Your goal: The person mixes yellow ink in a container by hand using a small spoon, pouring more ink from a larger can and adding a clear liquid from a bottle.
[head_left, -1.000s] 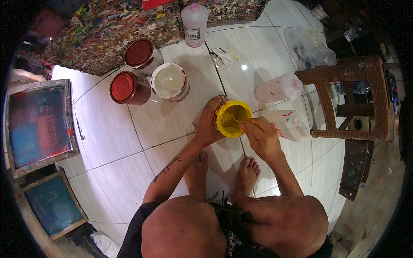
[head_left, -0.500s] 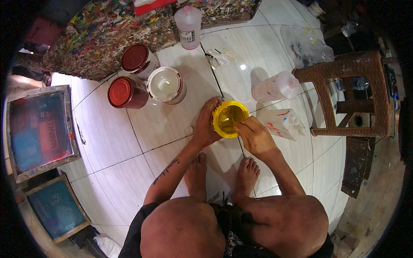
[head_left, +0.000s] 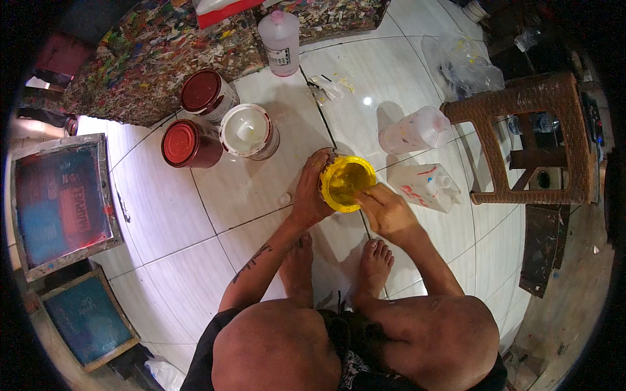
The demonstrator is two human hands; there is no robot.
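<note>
Between my feet and the paint tins, my left hand is wrapped round the outer left side of a round tub. Its rim is yellow, and yellow paint coats the inside. The tub tilts a little toward me. My right hand is at the tub's near right edge, with fingers pinched together over the rim. Whatever those fingers hold is hidden. To the right of the tub are a white jug with red marks and a translucent plastic bottle.
Two red-lidded tins and an open white bucket stand at the far left. A pinkish bottle is by the paint-crusted board. Framed screens lie left. A brown stool and plastic bag are right.
My right hand has shifted slightly toward me and right along the tub's rim, so more of the yellow inside shows. The left hand keeps its hold; the view has shifted slightly.
</note>
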